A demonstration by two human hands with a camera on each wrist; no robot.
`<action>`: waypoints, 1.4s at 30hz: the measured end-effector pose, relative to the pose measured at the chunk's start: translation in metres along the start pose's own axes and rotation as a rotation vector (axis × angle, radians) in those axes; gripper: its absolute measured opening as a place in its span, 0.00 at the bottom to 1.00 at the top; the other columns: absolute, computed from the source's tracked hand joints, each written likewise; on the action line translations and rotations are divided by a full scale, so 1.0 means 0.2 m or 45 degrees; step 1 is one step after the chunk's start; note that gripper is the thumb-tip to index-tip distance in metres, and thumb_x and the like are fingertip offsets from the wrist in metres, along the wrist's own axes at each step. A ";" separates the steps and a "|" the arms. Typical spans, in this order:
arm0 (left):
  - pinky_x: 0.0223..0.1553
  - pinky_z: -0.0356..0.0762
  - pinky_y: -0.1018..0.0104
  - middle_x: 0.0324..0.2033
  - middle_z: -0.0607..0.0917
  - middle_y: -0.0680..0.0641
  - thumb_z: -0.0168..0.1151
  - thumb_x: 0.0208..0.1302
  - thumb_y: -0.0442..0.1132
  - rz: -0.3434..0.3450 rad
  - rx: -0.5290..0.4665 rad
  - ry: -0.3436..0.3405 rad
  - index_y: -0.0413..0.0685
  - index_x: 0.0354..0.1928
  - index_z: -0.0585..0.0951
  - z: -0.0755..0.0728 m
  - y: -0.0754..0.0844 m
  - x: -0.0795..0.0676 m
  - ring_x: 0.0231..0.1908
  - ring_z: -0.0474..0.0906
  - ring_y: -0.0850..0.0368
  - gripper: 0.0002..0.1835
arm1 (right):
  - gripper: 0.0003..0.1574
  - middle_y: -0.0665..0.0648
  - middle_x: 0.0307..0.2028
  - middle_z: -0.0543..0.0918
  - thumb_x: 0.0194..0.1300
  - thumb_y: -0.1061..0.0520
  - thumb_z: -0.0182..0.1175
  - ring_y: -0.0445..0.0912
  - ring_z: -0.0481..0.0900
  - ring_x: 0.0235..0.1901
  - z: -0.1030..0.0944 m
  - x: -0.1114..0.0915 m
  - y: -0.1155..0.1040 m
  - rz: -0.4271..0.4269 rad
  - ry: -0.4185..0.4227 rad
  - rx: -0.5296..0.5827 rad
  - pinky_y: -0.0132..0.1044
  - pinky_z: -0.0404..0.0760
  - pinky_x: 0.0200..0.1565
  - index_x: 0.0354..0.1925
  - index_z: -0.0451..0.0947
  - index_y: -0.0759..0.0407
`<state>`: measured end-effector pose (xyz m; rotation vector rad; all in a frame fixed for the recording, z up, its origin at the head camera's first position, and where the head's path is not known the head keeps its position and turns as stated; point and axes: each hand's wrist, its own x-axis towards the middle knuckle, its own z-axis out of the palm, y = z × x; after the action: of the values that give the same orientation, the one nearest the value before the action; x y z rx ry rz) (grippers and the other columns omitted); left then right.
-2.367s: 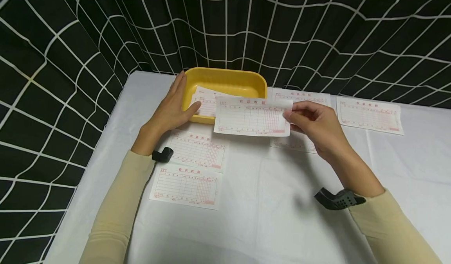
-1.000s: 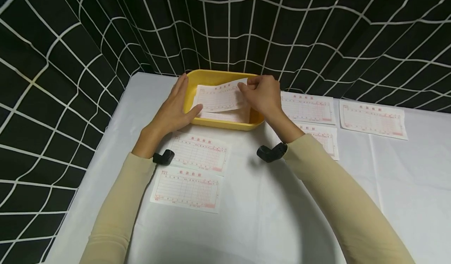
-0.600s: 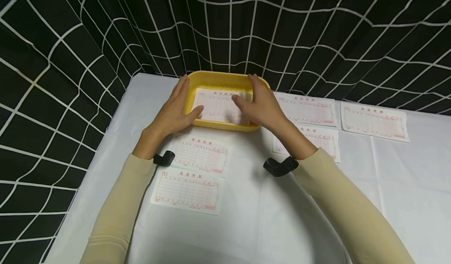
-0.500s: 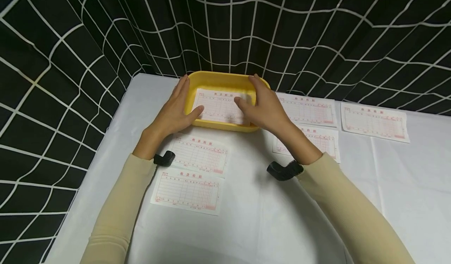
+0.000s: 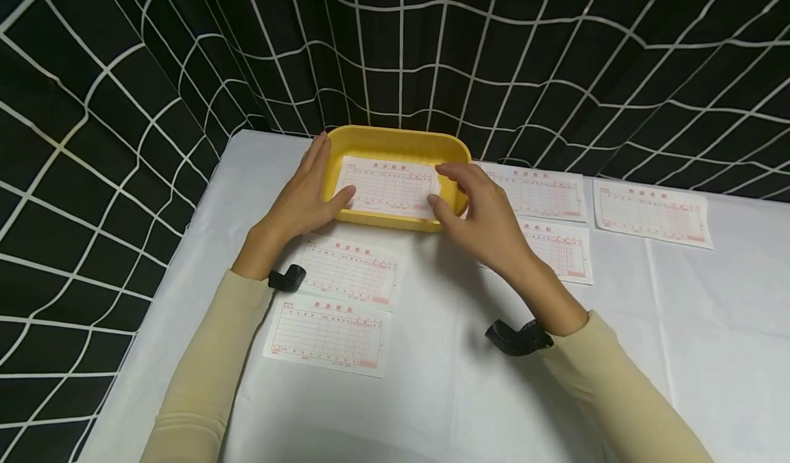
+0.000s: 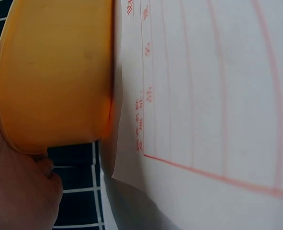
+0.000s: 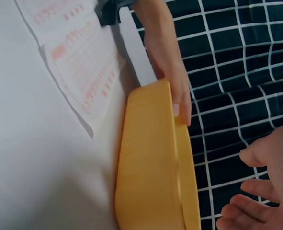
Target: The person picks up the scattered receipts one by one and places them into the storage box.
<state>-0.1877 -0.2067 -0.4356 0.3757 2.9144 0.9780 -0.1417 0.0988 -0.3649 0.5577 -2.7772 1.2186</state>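
Note:
A yellow plastic tray stands at the back of the table, with white receipt slips printed in red lying flat inside. My left hand holds the tray's left end, thumb over the front rim and fingers along the outer side; the left wrist view has that hand against the yellow wall. Over the tray's right end hovers my right hand, thumb and forefinger apart with nothing between them. In the right wrist view the right hand is beside the tray, fingers loosely bent.
Two receipt slips, a nearer one and one above it, lie in front of the tray. To its right lie more slips: upper, lower and far right. A black curtain with white grid lines hangs behind the white-covered table.
My right hand carried a receipt slip into the tray, let it go onto the others, and then drew back to the right and nearer. The left hand stays on the tray.

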 end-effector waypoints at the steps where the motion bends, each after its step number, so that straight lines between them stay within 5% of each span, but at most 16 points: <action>1: 0.85 0.50 0.47 0.87 0.39 0.47 0.57 0.72 0.61 -0.001 0.001 -0.001 0.45 0.86 0.41 0.00 0.00 0.00 0.87 0.40 0.49 0.54 | 0.30 0.65 0.64 0.82 0.71 0.56 0.65 0.59 0.80 0.60 0.01 -0.01 0.00 -0.007 0.008 0.002 0.55 0.75 0.68 0.67 0.78 0.66; 14: 0.85 0.50 0.46 0.87 0.38 0.48 0.56 0.72 0.62 -0.011 0.003 -0.015 0.45 0.86 0.40 0.01 0.00 0.00 0.87 0.40 0.48 0.55 | 0.25 0.61 0.60 0.84 0.69 0.61 0.68 0.56 0.82 0.60 0.17 -0.21 -0.04 -0.119 0.114 0.112 0.51 0.79 0.65 0.62 0.81 0.65; 22: 0.85 0.49 0.46 0.87 0.38 0.48 0.56 0.72 0.62 -0.008 0.016 -0.023 0.46 0.86 0.40 0.00 0.00 0.01 0.87 0.40 0.48 0.55 | 0.27 0.59 0.60 0.84 0.69 0.58 0.69 0.56 0.83 0.60 0.30 -0.30 -0.04 -0.075 0.028 0.143 0.52 0.81 0.64 0.63 0.81 0.63; 29: 0.85 0.51 0.46 0.87 0.38 0.48 0.56 0.72 0.62 -0.006 0.017 -0.014 0.45 0.86 0.41 0.01 0.00 0.01 0.87 0.41 0.48 0.54 | 0.30 0.59 0.62 0.83 0.68 0.56 0.70 0.54 0.79 0.66 0.37 -0.34 -0.03 -0.014 -0.034 0.103 0.52 0.74 0.72 0.66 0.79 0.63; 42: 0.85 0.51 0.46 0.87 0.38 0.47 0.55 0.73 0.62 -0.006 0.019 -0.017 0.45 0.86 0.40 0.00 0.00 0.00 0.87 0.40 0.48 0.54 | 0.36 0.62 0.64 0.85 0.63 0.52 0.75 0.59 0.79 0.68 0.51 -0.41 -0.03 0.011 -0.070 -0.109 0.56 0.74 0.72 0.65 0.80 0.63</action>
<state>-0.1879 -0.2060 -0.4351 0.3744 2.9109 0.9500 -0.0542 0.0459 -0.4456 0.5811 -2.8642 1.0963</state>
